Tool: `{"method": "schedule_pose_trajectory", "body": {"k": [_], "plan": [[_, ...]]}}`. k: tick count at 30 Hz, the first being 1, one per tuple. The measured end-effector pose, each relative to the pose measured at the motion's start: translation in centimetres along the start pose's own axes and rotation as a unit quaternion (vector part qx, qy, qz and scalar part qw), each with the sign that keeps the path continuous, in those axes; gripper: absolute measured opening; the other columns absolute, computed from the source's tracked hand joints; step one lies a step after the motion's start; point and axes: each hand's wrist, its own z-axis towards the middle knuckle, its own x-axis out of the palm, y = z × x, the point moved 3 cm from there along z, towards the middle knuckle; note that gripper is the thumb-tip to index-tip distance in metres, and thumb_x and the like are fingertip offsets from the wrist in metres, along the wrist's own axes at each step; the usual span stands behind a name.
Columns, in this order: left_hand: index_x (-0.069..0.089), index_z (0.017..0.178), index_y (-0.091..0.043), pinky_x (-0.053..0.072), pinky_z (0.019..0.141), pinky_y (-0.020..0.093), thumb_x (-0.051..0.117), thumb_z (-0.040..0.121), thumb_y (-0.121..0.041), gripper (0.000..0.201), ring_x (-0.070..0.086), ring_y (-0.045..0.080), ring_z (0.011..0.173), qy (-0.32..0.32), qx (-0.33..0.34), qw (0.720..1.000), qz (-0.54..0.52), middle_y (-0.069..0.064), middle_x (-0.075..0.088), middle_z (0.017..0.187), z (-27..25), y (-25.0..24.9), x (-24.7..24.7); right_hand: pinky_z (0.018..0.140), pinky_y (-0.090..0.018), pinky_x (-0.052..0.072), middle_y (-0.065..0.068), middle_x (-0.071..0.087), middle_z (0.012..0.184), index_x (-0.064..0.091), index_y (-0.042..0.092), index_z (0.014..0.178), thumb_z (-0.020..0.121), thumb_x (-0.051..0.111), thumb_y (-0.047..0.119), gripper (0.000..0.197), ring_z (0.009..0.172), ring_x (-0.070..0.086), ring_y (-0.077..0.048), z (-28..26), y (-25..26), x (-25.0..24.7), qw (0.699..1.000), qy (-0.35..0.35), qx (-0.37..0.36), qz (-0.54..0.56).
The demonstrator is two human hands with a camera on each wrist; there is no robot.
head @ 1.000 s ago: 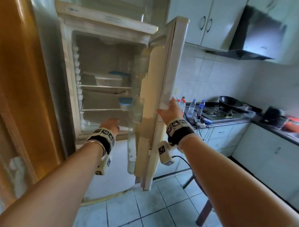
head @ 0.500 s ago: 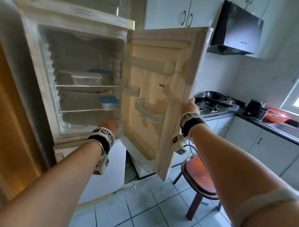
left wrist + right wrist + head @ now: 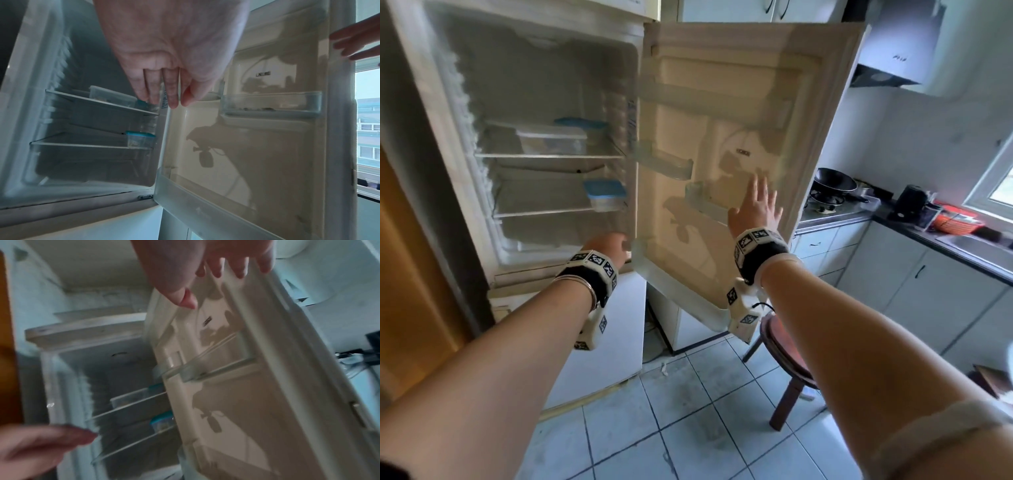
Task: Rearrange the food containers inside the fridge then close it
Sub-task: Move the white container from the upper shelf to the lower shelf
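Nearest, two bare forearms reaching forward, each with a marker-covered wristband. Left hand (image 3: 606, 247) low at the bottom front edge of the fridge (image 3: 441, 144), fingers (image 3: 172, 91) straight and together, slack, holding nothing. Right hand (image 3: 755, 209) raised before the inner face of the fridge door (image 3: 739, 102), fingers (image 3: 238, 269) spread and straight, grasping nothing; whether the fingertips touch the door liner or hover just off it is hard to say from these blurred views.

Below the right forearm, a round wooden stool (image 3: 787, 346) on the pale tiled floor (image 3: 654, 428).

Door swung wide open, three clear door bins (image 3: 671, 164) on its liner, the middle ones just left of the right hand.

Deeper in, two glass shelves. On the lower shelf, at its right front corner beside the door hinge side, a small container with a blue lid (image 3: 606, 196). On the upper shelf, a wider clear container (image 3: 553, 142) near the middle, and behind it to the right another blue lid (image 3: 580, 122), body mostly hidden. Frost along the left inner wall.

Farthest right, a counter (image 3: 935, 236) with a black wok (image 3: 835, 183) on the stove, a dark kettle (image 3: 911, 202) and a red basket (image 3: 955, 221) near the window.
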Motion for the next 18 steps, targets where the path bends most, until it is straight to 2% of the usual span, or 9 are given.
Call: {"method": "schedule_pose_trajectory", "body": {"k": [4,7,10,13,18], "plan": [[0.048,0.137,-0.015,0.034,0.113,0.035,0.043,0.093,-0.011,0.044,0.043,0.026,0.134,0.009,-0.012,1.000,0.000,0.008,0.045,0.147,0.3,4.1,-1.2,0.122,-0.046,0.007,0.003,0.006,0.161,0.009,0.019,0.152,0.091,0.039,0.016,0.068,0.149,0.000,-0.027,-0.6,5.5,5.1,0.995,0.070,-0.064,-0.035],[0.051,0.135,-0.016,0.038,0.108,0.034,0.043,0.092,-0.008,0.044,0.049,0.028,0.130,0.000,-0.030,0.999,0.009,0.010,0.050,0.142,0.4,7.9,-2.4,0.118,-0.045,0.019,0.001,0.022,0.157,0.022,0.017,0.148,0.092,0.041,0.021,0.059,0.146,0.012,-0.029,-1.2,9.7,9.3,0.984,0.132,-0.105,-0.055],[0.052,0.134,-0.012,0.041,0.105,0.036,0.044,0.092,-0.008,0.042,0.053,0.032,0.125,0.001,-0.048,0.998,0.028,0.014,0.054,0.138,0.5,11.1,-3.7,0.112,-0.045,0.028,-0.003,0.038,0.149,0.033,0.019,0.142,0.090,0.044,0.024,0.054,0.143,0.023,-0.027,-1.8,13.3,13.0,0.976,0.183,-0.106,-0.058],[0.055,0.131,-0.011,0.043,0.105,0.037,0.044,0.091,-0.007,0.041,0.054,0.033,0.123,0.019,-0.045,0.998,0.044,0.016,0.056,0.135,0.9,13.8,-4.5,0.112,-0.043,0.028,-0.004,0.042,0.147,0.036,0.019,0.141,0.088,0.043,0.025,0.053,0.142,0.026,-0.029,-2.2,16.7,16.2,0.963,0.233,-0.114,-0.074],[0.050,0.136,-0.012,0.041,0.108,0.037,0.045,0.093,-0.009,0.043,0.050,0.032,0.128,0.037,-0.079,0.995,0.047,0.014,0.050,0.141,2.7,16.8,-5.5,0.102,-0.042,0.039,-0.012,0.048,0.136,0.046,0.022,0.130,0.087,0.044,0.025,0.044,0.131,0.041,-0.032,-1.2,21.3,19.4,0.951,0.260,-0.138,-0.098]]}}
